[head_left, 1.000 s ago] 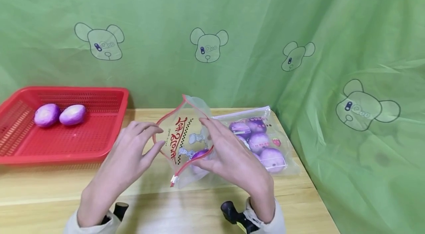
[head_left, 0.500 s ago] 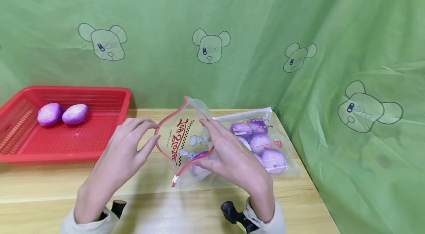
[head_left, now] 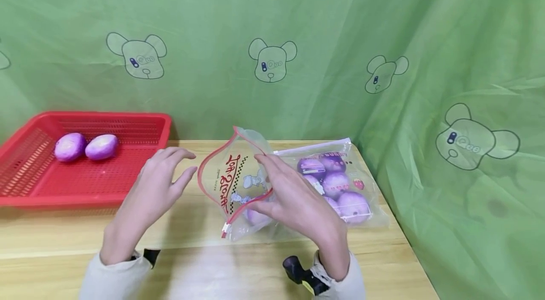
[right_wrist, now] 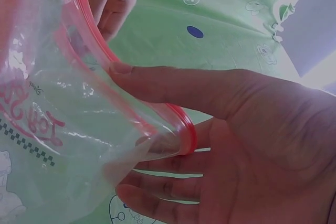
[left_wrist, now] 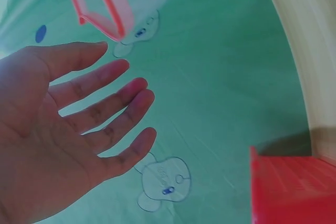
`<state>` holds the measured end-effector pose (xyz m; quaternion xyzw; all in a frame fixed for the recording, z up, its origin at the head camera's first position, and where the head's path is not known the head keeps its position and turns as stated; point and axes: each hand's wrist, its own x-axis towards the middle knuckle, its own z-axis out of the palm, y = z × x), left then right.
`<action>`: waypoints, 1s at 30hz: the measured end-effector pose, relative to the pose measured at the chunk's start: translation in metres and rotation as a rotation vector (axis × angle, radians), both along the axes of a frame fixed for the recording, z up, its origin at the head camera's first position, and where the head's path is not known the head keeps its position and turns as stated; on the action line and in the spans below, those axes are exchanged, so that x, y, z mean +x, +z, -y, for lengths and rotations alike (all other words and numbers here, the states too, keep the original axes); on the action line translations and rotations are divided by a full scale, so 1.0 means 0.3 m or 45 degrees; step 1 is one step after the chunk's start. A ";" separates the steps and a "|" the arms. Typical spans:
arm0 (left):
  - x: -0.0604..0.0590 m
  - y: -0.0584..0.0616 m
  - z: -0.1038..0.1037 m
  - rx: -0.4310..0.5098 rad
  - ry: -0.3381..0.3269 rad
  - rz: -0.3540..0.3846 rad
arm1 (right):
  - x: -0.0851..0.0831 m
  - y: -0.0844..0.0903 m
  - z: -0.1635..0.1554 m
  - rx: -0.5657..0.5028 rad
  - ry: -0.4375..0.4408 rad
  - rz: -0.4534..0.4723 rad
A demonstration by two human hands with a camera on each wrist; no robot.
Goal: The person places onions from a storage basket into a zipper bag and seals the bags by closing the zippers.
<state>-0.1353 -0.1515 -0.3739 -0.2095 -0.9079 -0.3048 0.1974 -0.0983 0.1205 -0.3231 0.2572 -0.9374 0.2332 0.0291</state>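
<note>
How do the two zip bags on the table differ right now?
The near bag stands with its red-edged mouth gaping, held by the right hand; the far bag lies flat behind that hand. The near bag shows one purple ball inside; the far bag holds several. The left hand touches neither. Both bags are clear plastic.

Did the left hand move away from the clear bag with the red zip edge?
Yes. The left hand let go of the clear zip bag's red rim and drew left toward the red plastic basket; a gap now shows.
</note>
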 end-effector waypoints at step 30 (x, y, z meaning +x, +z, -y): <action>-0.266 -0.157 0.373 -0.159 0.191 0.106 | 0.003 -0.014 -0.017 0.019 -0.019 -0.008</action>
